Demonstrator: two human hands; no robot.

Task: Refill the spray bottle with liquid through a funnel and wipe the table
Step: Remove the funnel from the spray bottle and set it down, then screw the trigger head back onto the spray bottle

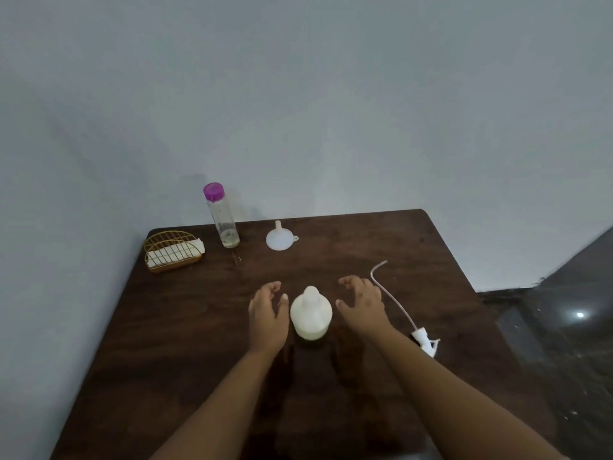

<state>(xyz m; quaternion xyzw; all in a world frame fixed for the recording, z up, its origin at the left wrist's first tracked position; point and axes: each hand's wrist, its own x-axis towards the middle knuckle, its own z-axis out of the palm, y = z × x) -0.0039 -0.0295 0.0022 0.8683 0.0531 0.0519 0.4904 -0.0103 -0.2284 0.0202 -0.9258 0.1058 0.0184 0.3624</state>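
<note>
White plastic spray bottle (311, 313), head off, upright mid dark wooden table (414, 247). L hand (267, 315) & R hand (361, 302) flank it, fingers spread, gripping nothing. White plastic funnel (279, 236) upside down nr far edge; white trigger sprayer head w/ long tube (424, 340) lies to R.

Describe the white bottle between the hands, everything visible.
The white bottle is opaque or milky plastic, with a round squat body that narrows to a neck at the top. No spray head is on it. It stands upright on the dark wooden table, near the middle. The left hand and right hand flank it, open, neither touching it. Its fill level cannot be told.
</note>
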